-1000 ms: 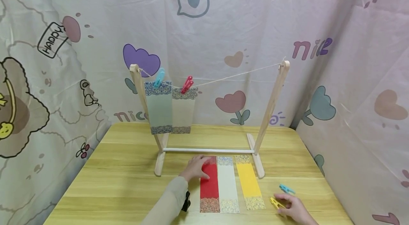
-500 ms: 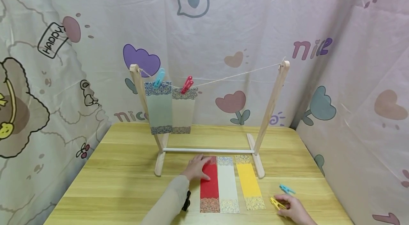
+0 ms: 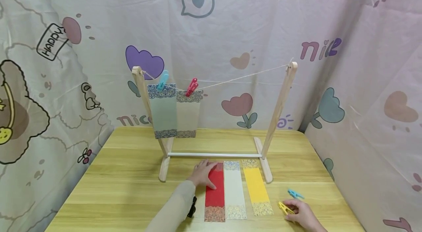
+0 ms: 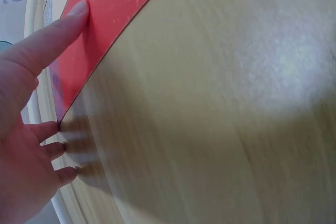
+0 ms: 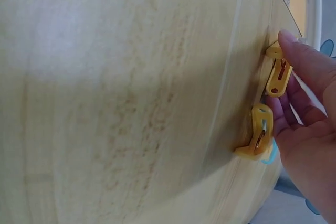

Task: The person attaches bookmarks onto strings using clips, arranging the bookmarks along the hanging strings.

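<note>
My left hand (image 3: 202, 174) rests at the upper left edge of a red card (image 3: 215, 188) with patterned ends, lying flat on the table. Its thumb touches the red surface in the left wrist view; the other fingers are spread past the card's corner. At the right, my right hand (image 3: 302, 214) pinches a yellow clothespin (image 5: 280, 74) between thumb and fingers, low over the tabletop. A second yellow clothespin (image 5: 257, 135) lies beside those fingers, a bit of blue showing behind it. A blue clothespin (image 3: 295, 193) lies just beyond the right hand.
A white card (image 3: 234, 190) and a yellow card (image 3: 257, 186) lie right of the red one. Behind stands a wooden frame (image 3: 281, 107) with a string (image 3: 242, 77). On it hang a pale green card (image 3: 163, 115) and a cream card (image 3: 188, 115), held by blue and red clothespins.
The red card has shifted slightly toward me and left, and my left thumb has slid a little down it. The right hand has barely moved. The head view has shifted slightly.
</note>
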A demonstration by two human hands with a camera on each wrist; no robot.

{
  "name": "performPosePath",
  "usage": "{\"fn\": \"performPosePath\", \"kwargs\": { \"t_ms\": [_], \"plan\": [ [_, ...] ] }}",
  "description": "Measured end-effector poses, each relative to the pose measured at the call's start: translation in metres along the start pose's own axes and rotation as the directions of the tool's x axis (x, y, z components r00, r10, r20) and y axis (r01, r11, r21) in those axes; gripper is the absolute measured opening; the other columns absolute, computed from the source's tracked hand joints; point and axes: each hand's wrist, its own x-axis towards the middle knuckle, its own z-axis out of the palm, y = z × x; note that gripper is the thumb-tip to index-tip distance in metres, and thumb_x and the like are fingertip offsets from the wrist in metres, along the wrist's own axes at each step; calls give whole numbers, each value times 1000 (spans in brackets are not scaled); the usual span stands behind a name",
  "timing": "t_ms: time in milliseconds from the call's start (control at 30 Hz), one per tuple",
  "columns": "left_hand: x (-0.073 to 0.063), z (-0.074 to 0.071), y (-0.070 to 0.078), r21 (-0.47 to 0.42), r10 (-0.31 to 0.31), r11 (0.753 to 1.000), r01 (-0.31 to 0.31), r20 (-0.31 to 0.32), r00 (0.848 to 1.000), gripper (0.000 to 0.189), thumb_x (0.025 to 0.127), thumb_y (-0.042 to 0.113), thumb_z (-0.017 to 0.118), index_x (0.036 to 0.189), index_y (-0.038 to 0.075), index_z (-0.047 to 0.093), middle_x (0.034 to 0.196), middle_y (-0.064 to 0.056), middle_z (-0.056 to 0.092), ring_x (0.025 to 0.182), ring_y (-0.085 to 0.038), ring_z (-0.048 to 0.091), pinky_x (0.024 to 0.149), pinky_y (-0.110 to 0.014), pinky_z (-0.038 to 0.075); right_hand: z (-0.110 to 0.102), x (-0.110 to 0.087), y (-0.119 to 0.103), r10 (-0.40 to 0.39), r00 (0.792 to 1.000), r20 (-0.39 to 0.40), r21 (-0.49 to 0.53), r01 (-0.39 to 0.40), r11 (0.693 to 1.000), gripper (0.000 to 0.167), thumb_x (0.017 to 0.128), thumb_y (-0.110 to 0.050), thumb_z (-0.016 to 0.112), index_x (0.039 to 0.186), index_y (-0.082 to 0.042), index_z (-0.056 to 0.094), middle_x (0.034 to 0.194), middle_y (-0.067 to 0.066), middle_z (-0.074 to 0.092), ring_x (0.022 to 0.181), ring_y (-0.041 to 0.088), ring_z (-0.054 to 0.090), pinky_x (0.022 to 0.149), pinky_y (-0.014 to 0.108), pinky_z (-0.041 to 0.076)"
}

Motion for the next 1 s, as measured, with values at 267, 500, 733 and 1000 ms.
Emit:
{"fn": "performPosePath", "kwargs": {
  "t_ms": [267, 500, 733, 1000],
  "plan": [
    [0, 2, -6, 34, 5, 999, -4, -29, 1000, 93, 56, 40, 83, 134, 11, 41, 131, -22, 34, 120, -38, 28, 95, -54, 24, 4, 3, -3, 66, 997, -52, -92, -70, 993, 41, 64, -13, 78, 97, 7, 62, 89, 6, 60, 75, 14, 52, 59, 21, 44],
    [-1, 5, -9, -5, 72, 997, -75, -187, 980, 93, 50, 31, 87, 130, 8, 43, 110, -17, 39, 101, -34, 38, 84, -51, 34, 8, 5, -7, 72, 991, -116, -170, -91, 981, 31, 65, -4, 76, 93, 3, 64, 91, 8, 62, 81, 22, 56, 66, 27, 46],
    [6, 6, -9, -72, 53, 995, -75, -261, 964, 87, 53, 10, 85, 130, 8, 44, 103, -13, 40, 93, -28, 42, 84, -50, 35, 8, 6, -12, 93, 978, -187, -134, -119, 984, 30, 68, 4, 70, 97, 5, 63, 91, 10, 61, 78, 18, 55, 62, 24, 46],
    [11, 3, -5, -261, 11, 962, -77, -246, 969, 78, 62, -14, 71, 131, 9, 42, 112, -17, 40, 91, -28, 50, 58, -26, 47, 9, 5, -17, 68, 960, -270, -24, -78, 997, 33, 71, 9, 66, 103, 9, 60, 91, 11, 55, 71, 9, 53, 62, 20, 48]
  ]
}}
